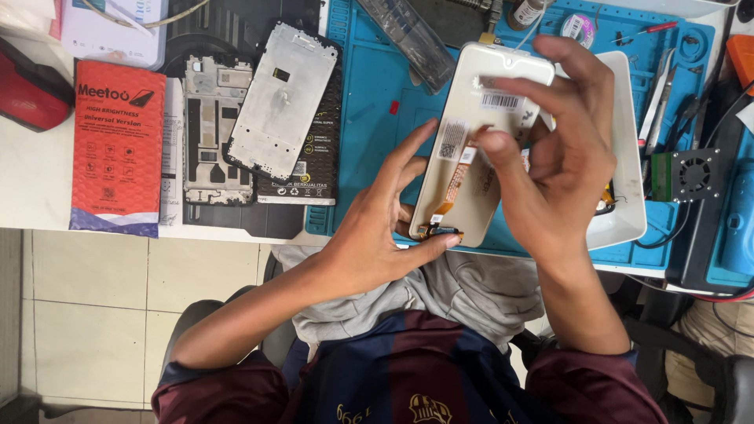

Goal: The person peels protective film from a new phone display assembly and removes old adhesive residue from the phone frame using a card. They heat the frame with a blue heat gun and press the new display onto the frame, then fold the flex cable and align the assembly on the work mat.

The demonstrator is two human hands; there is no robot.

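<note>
Holding white screen panel (463, 157) over blue mat (369, 102), near worktop's front edge; left hand (369, 235) grips its lower end by orange flex cable (454, 184). Right hand (561, 149) pinched on something small at panel's back, unclear what. Bare metal frame (279, 98) lies apart, unjoined. Panel smooth, rounded corners; mat rubbery.

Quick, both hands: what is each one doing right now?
Left hand: holding the white phone display panel by its lower end.
Right hand: fingers pinching the orange flex ribbon on the panel's back.
</note>
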